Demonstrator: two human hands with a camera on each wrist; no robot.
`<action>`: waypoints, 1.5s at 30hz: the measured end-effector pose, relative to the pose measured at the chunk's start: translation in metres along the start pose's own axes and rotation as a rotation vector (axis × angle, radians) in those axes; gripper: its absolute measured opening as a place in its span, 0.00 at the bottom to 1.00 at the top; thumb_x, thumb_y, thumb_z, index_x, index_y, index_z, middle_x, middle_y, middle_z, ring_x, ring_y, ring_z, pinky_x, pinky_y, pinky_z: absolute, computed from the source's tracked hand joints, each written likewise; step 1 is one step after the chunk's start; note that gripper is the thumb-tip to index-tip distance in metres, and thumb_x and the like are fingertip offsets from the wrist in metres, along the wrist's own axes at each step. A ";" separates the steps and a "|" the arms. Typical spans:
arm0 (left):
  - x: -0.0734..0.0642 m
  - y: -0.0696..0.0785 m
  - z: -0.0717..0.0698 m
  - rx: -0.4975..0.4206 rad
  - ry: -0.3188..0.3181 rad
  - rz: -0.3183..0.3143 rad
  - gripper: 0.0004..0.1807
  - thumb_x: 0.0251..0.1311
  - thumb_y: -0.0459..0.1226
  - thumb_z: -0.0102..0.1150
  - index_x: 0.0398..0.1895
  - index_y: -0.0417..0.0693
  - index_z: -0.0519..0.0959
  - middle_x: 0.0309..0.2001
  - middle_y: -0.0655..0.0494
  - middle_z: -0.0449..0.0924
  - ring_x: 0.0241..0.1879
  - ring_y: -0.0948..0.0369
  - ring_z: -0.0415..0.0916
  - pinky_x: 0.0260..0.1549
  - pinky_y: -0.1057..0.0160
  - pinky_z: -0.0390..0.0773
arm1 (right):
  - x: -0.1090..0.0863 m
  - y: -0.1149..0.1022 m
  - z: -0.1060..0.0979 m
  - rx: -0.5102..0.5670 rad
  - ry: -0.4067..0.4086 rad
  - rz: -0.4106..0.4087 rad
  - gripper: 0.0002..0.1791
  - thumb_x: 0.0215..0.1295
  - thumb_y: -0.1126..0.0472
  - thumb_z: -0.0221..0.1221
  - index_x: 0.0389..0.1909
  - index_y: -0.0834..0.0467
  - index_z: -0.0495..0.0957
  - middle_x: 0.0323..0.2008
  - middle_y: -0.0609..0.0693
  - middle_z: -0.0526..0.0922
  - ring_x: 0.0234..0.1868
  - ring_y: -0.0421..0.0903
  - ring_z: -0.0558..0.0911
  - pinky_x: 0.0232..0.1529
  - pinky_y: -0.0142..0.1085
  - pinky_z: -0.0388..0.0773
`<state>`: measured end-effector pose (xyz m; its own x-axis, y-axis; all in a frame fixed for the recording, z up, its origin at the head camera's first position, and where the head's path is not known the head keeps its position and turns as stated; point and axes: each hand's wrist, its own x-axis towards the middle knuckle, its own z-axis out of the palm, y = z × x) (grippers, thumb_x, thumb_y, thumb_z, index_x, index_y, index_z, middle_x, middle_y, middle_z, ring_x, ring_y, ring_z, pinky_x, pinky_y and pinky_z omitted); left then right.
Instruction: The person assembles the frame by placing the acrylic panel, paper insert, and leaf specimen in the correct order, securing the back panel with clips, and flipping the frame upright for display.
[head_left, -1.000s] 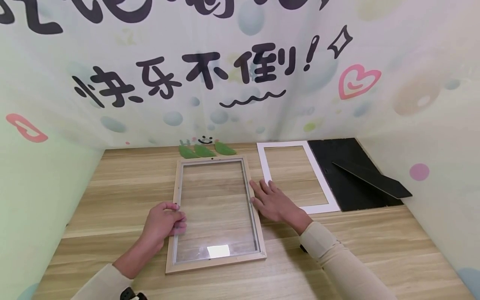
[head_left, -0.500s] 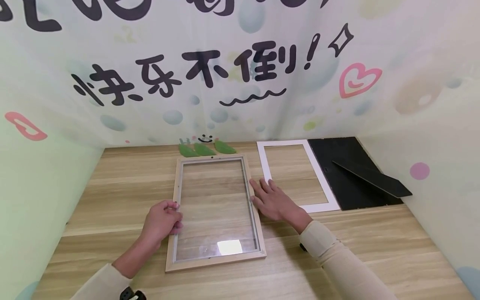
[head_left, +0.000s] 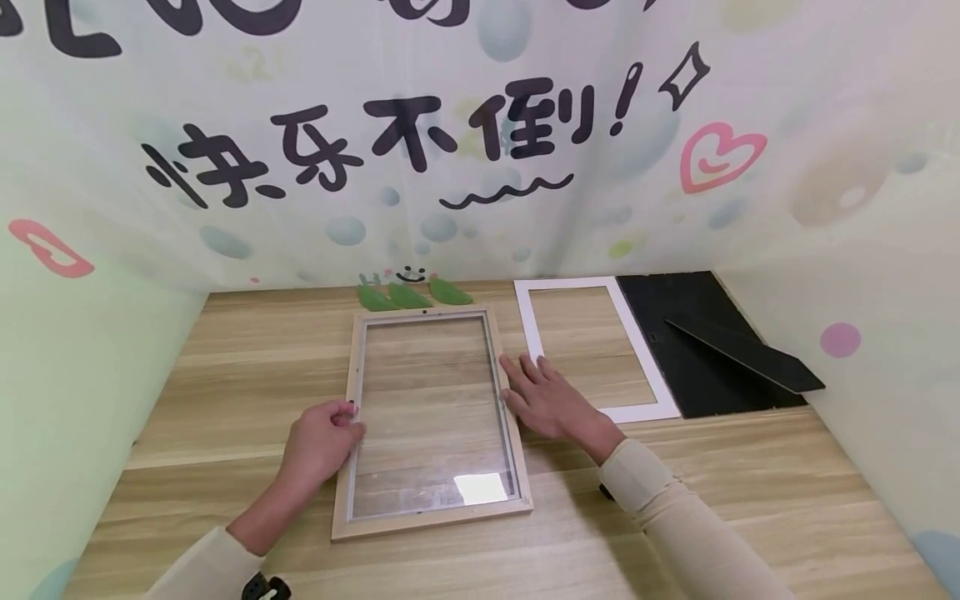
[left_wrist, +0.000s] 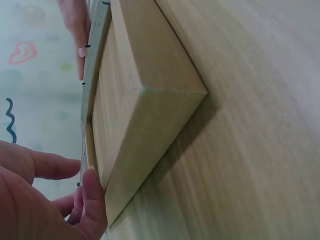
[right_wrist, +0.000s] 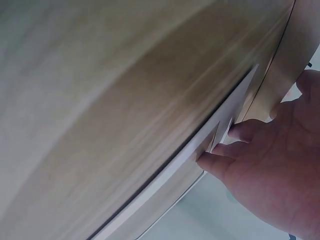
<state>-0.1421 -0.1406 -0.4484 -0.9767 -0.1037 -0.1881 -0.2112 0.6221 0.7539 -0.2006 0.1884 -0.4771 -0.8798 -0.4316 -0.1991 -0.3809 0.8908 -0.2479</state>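
Note:
A light wooden picture frame (head_left: 431,522) lies in the middle of the table, a clear glass pane (head_left: 427,400) in its opening. My left hand (head_left: 318,442) is at the frame's left side, fingertips at the pane's edge. In the left wrist view the thumb and finger of this hand (left_wrist: 55,195) pinch that thin edge, close beside the wooden frame (left_wrist: 150,115). My right hand (head_left: 551,402) rests at the frame's right side with fingers fairly straight, the fingertips touching the wood. The right wrist view shows this hand (right_wrist: 280,155) from the palm side.
Right of the frame lies a white mat border (head_left: 662,398), partly under my right hand. Beside it a black backing board (head_left: 678,367) carries a raised stand leg (head_left: 742,354). Several green leaves (head_left: 408,297) lie behind the frame, near the printed wall cloth (head_left: 300,242).
My left fingers have drawn back from the pane's inside to its left edge, and the bright reflection on the glass has slid right. The right hand stays in place.

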 end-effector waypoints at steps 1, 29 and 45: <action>0.000 0.000 0.000 0.028 0.005 0.014 0.16 0.56 0.31 0.58 0.47 0.31 0.81 0.31 0.49 0.78 0.27 0.59 0.72 0.24 0.65 0.71 | 0.000 0.000 0.000 -0.003 0.000 0.001 0.34 0.78 0.42 0.32 0.78 0.53 0.42 0.76 0.62 0.48 0.77 0.57 0.46 0.75 0.51 0.43; 0.005 -0.010 -0.006 -0.285 -0.043 -0.076 0.18 0.58 0.25 0.57 0.53 0.31 0.77 0.30 0.47 0.79 0.21 0.64 0.76 0.22 0.66 0.82 | 0.002 0.000 -0.004 -0.030 0.016 -0.040 0.34 0.78 0.45 0.33 0.78 0.56 0.43 0.75 0.62 0.50 0.76 0.57 0.49 0.75 0.51 0.44; 0.002 -0.005 -0.005 -0.026 -0.034 0.032 0.13 0.55 0.28 0.56 0.45 0.37 0.79 0.24 0.54 0.77 0.19 0.63 0.72 0.17 0.67 0.70 | 0.002 0.005 0.005 0.001 0.003 0.001 0.35 0.78 0.41 0.32 0.78 0.53 0.42 0.76 0.62 0.48 0.77 0.59 0.45 0.74 0.54 0.45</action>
<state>-0.1432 -0.1481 -0.4489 -0.9811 -0.0574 -0.1849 -0.1816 0.6046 0.7756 -0.2025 0.1911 -0.4832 -0.8810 -0.4302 -0.1969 -0.3796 0.8912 -0.2484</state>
